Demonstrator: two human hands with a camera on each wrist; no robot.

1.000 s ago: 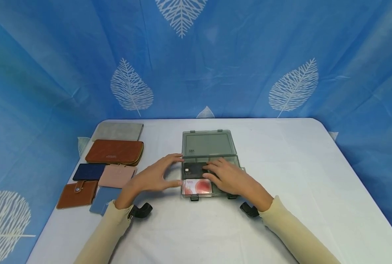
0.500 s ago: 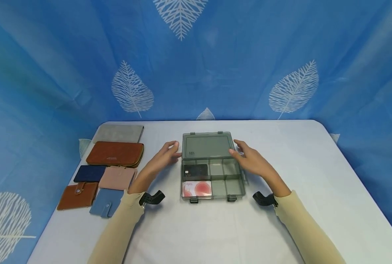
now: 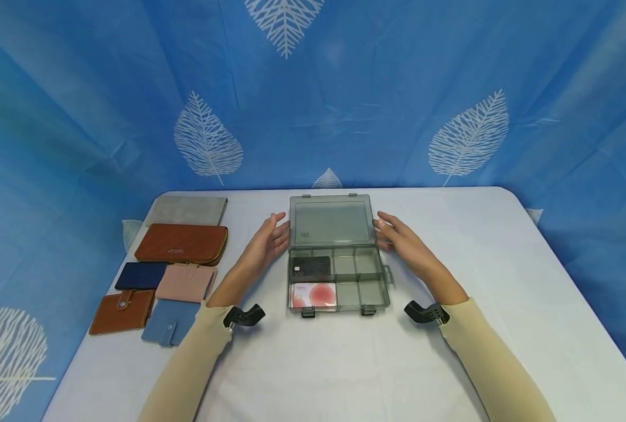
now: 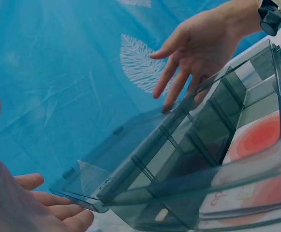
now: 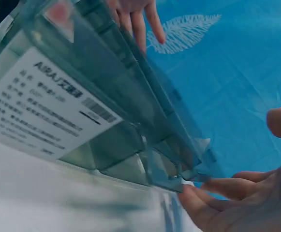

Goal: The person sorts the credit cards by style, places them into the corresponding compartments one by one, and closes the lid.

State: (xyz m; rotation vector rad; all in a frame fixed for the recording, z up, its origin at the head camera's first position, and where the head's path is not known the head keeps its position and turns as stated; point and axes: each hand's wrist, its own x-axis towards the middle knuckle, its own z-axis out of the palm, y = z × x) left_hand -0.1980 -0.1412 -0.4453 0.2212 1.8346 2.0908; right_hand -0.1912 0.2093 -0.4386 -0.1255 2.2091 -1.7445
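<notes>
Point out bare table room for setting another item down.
Free: the table right of the organizer box and the strip in front of it, between the sleeves. Crowded: the left edge, filled by wallets.

Box (image 3: pixel 337 281): smoky clear plastic, lying open at the table's middle, divided into compartments.
Lid (image 3: pixel 331 221): tilting up off the table at the far side.
Black card (image 3: pixel 311 266): lying in the left rear compartment.
Pink card (image 3: pixel 313 295): lying in the left front compartment.
</notes>
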